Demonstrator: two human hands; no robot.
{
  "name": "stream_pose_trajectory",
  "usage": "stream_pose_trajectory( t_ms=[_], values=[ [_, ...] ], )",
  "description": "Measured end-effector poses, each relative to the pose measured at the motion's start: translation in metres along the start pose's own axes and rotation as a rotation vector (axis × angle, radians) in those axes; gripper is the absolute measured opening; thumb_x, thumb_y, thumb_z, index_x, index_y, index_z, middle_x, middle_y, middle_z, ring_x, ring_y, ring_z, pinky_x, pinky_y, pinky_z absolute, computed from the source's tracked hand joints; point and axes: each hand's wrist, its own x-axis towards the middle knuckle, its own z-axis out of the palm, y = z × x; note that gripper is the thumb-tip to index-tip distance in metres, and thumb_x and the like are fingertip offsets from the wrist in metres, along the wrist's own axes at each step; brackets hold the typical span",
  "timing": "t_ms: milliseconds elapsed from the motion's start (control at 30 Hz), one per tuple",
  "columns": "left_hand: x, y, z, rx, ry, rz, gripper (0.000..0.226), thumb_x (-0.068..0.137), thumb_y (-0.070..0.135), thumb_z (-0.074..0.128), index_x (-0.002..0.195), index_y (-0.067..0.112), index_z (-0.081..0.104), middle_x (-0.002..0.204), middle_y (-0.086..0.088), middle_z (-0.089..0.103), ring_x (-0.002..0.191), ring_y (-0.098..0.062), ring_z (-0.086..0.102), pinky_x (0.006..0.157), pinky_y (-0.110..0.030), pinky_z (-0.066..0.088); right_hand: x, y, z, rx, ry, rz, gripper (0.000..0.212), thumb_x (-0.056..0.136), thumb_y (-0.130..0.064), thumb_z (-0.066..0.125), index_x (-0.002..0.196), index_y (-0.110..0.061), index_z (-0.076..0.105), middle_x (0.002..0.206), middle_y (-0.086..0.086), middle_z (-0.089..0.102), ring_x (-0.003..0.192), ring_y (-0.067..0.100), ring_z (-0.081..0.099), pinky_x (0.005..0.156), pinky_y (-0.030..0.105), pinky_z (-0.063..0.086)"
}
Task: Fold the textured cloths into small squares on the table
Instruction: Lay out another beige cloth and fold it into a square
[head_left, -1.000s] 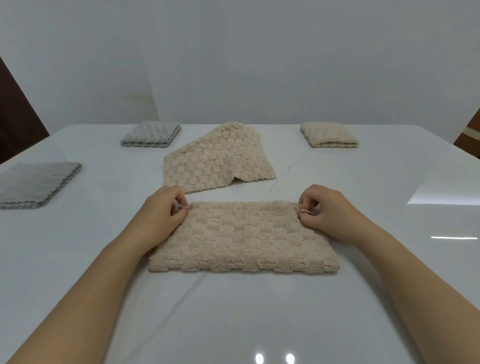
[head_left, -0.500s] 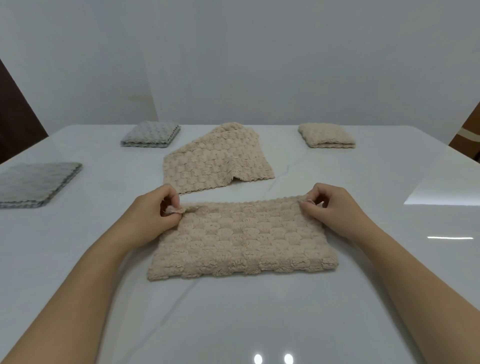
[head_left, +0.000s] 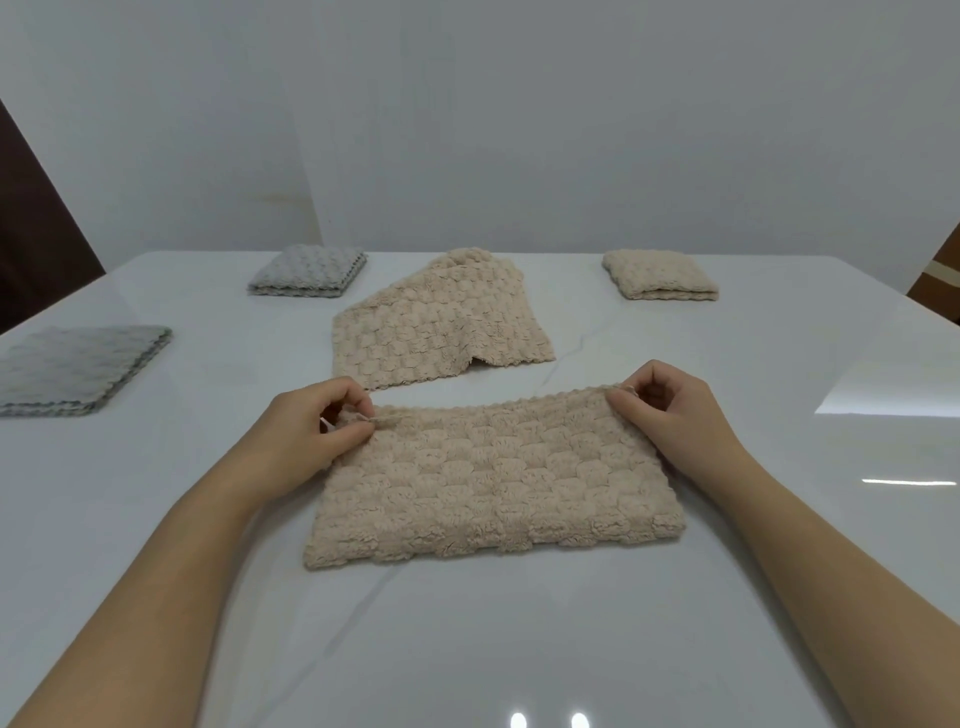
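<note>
A beige textured cloth (head_left: 493, 483), folded once into a wide rectangle, lies in front of me on the white table (head_left: 467, 649). My left hand (head_left: 306, 436) pinches its far left corner and my right hand (head_left: 670, 415) pinches its far right corner. The far edge is lifted slightly, higher on the right. Behind it lies a second beige cloth (head_left: 436, 322), loosely spread with one part humped up.
A folded beige square (head_left: 660, 275) sits at the back right. A folded grey square (head_left: 306, 271) sits at the back left, and a larger flat grey cloth (head_left: 78, 369) lies at the left edge. A wall stands behind the table.
Both hands have raised the cloth's far corners off the table and drawn them a little apart; the right corner rose more.
</note>
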Motion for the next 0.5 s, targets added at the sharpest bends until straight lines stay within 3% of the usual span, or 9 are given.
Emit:
stream_pose_trajectory(
  t_ms=[133,300,367,433,500],
  values=[
    [0.000,0.001,-0.001,0.006,0.068,0.011,0.015,0.085,0.022,0.071,0.079,0.031,0.062,0.069,0.000,0.062,0.055,-0.006,0.050,0.059,-0.021,0.042,0.001,0.000,0.000,0.038,0.039,0.024,0.016,0.088,-0.013,0.069,0.077,-0.007,0.059,0.067,-0.004,0.059,0.059,0.002,0.052,0.056,0.013,0.042],
    [-0.001,0.007,-0.002,-0.075,0.175,0.019,0.014,0.083,0.023,0.074,0.076,0.025,0.061,0.073,-0.007,0.065,0.067,-0.021,0.056,0.066,-0.030,0.043,0.003,-0.001,0.000,0.088,0.103,0.038,0.015,0.089,-0.014,0.068,0.079,-0.011,0.058,0.071,-0.001,0.059,0.063,0.005,0.053,0.060,0.017,0.043],
    [-0.002,0.009,-0.002,-0.098,0.220,0.017,0.018,0.081,0.020,0.075,0.071,0.019,0.060,0.074,-0.012,0.066,0.067,-0.022,0.056,0.066,-0.031,0.044,0.003,-0.002,0.000,0.123,0.118,0.032,0.005,0.090,-0.012,0.067,0.089,-0.013,0.062,0.070,-0.002,0.059,0.059,0.002,0.053,0.056,0.014,0.043],
    [-0.002,0.011,-0.002,-0.090,0.251,0.019,0.019,0.079,0.017,0.077,0.073,0.014,0.059,0.074,-0.014,0.066,0.066,-0.023,0.057,0.065,-0.029,0.045,0.002,-0.002,-0.001,0.173,0.106,0.040,0.016,0.090,-0.010,0.066,0.104,-0.018,0.064,0.069,-0.003,0.060,0.056,0.001,0.054,0.054,0.012,0.043],
    [-0.002,0.011,-0.003,-0.102,0.241,0.024,0.017,0.077,0.014,0.078,0.079,0.020,0.062,0.076,-0.008,0.066,0.066,-0.016,0.057,0.066,-0.020,0.045,0.002,-0.001,-0.002,0.196,0.090,0.046,0.021,0.088,-0.009,0.069,0.105,-0.021,0.067,0.073,-0.003,0.065,0.063,0.002,0.059,0.060,0.013,0.046]
  ],
)
